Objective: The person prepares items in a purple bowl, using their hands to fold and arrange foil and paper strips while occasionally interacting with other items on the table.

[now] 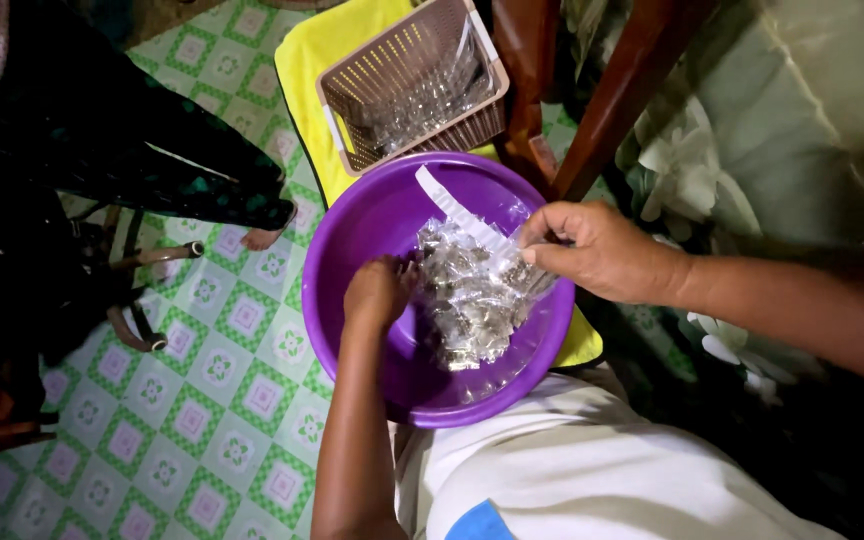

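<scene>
Packets (472, 295) in purple basin (352, 240) | both hands, grip unclear | basket (352, 85) behind

Bright, sharp centre with packet glare; dark, murky edges (left side especially).

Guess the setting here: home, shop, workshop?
Probably a home floor used for hand packing: green-patterned floor covering, purple basin of small clear packets, brown plastic basket, wooden furniture legs.
</scene>
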